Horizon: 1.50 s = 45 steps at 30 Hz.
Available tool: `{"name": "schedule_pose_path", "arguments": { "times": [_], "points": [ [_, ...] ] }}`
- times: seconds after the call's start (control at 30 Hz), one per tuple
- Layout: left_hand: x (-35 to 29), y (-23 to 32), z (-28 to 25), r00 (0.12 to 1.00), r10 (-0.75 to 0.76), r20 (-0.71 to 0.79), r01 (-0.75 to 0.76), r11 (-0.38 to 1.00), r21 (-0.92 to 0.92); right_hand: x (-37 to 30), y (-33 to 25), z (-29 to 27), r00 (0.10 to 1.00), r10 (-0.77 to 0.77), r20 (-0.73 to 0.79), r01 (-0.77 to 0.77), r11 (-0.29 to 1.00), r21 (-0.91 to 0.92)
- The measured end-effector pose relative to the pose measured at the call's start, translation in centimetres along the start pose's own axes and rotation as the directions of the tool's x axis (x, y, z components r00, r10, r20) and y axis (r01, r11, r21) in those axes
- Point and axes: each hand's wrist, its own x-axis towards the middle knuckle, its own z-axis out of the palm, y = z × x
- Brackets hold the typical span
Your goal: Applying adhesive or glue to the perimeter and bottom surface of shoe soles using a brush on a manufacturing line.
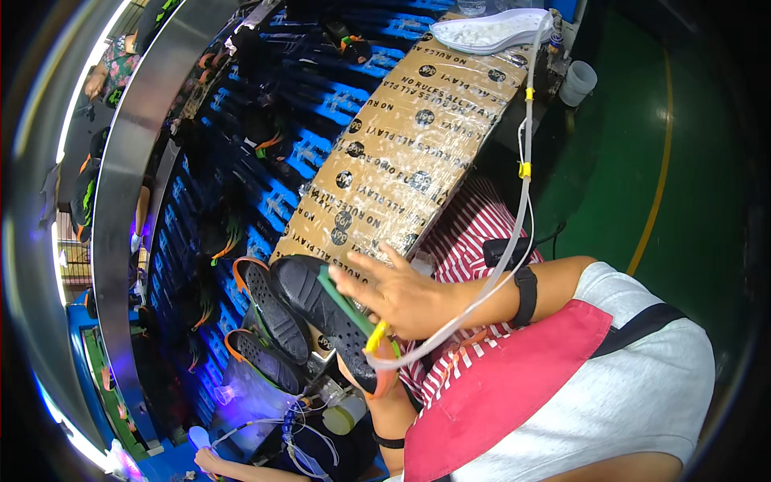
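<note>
A black perforated clog (309, 285) is held at its near end by my left hand (385, 386), whose fingers are largely hidden behind it. Over the clog's right side my right hand (393, 299) has its upper fingers spread and its lower fingers against a green stick-like tool (344, 296). A yellow fitting (376, 336) at the tool's lower end joins a clear hose (454, 325). The tool's far tip lies along the clog's surface. Two more black clogs with orange trim, a longer one (273, 313) and a shorter one (263, 361), sit just left.
A cardboard-covered board (409, 145) slopes away ahead, with a white sole-shaped tray (491, 32) at its far end. Blue slatted racks (277, 197) carry several shoes on the left. Small tubes and a jar (344, 416) stand below. Another person's hand (210, 460) shows at lower left.
</note>
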Motion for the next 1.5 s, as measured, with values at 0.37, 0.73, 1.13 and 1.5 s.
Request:
{"name": "schedule_pose_path", "arguments": {
  "times": [0.37,0.73,1.13,1.5],
  "points": [
    [1.7,0.0,5.0,1.0,0.015,-0.003,-0.015,1.0,0.005,0.5,3.9,-8.1,0.901,0.131,-0.414,-0.073,0.985,0.154],
    [2.8,0.6,3.2,0.975,0.074,-0.21,-0.065,0.997,0.048,-1.1,4.7,-9.9,0.878,0.298,-0.375,-0.163,0.922,0.351],
    [0.1,-3.1,1.3,0.996,0.062,-0.067,-0.067,0.996,-0.067,-0.8,3.8,-9.2,0.877,0.438,-0.196,-0.245,0.759,0.603],
    [-2.6,-3.7,0.4,0.973,-0.226,0.042,0.227,0.917,-0.327,-0.5,2.4,-8.0,0.896,0.431,-0.111,-0.257,0.705,0.661]
  ]
}}
